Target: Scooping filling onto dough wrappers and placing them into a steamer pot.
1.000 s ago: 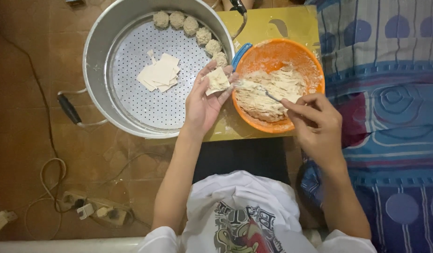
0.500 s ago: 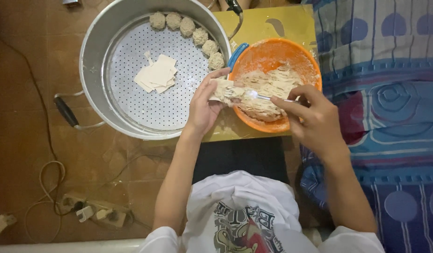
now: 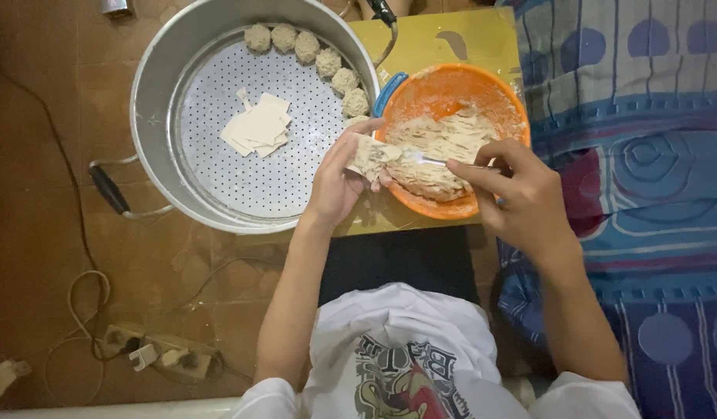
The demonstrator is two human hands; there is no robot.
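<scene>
While the head view looks straight down, your left hand [image 3: 336, 182] cups a pale square wrapper [image 3: 371, 155] at the near rim of the orange bowl [image 3: 444, 91], fingers curled loosely under it. Your right hand [image 3: 521, 194] pinches a thin metal spoon [image 3: 430, 161], fingers closed on its handle, tip lying at the wrapper's edge over the pale minced filling [image 3: 440, 151] in the bowl.

Step in hand, as judged: loading filling onto the wrapper. How much filling sits on it cannot be told; the spoon tip and wrapper overlap.

Surroundings: the perforated steamer tray [image 3: 219, 155] sits left of the bowl inside a large metal pot [image 3: 153, 93]. A row of finished dumplings [image 3: 327, 62] curves along its far right wall; a small stack of spare wrappers [image 3: 257, 128] lies near the tray's middle. The bowl rests on a yellow board [image 3: 459, 39]. Patterned blue cloth [image 3: 645, 155] lies to your right, cables and a power strip [image 3: 164, 357] on the floor at lower left.

Next move calls for: a steady left palm, a clean scrape off the spoon, then gathering the wrapper's edges without spilling.
</scene>
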